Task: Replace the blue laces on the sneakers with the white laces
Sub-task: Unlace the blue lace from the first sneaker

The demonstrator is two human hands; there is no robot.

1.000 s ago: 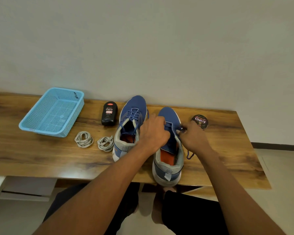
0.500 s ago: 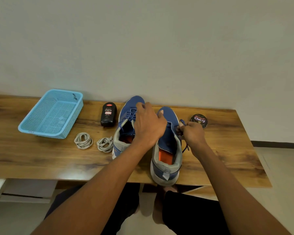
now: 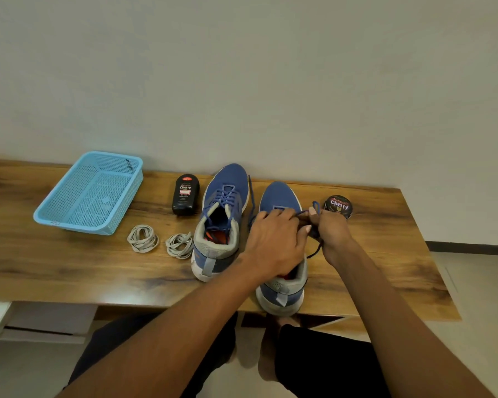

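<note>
Light-blue perforated plastic basket (image 3: 88, 193): on wooden table (image 3: 55, 268). Two coiled white laces (image 3: 142, 238) beside laced blue sneaker (image 3: 220, 219). Second blue sneaker (image 3: 281, 242): left hand (image 3: 273, 245) curled over its tongue; right hand (image 3: 329, 234) pinches its loosened blue lace (image 3: 315, 206).

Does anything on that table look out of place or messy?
Only the right sneaker: its heel hangs past the table edge, and its blue lace, half undone, is pinched by both hands. Everything else looks orderly.

Soft even light; edges bowed, perhaps wide-angle.
</note>
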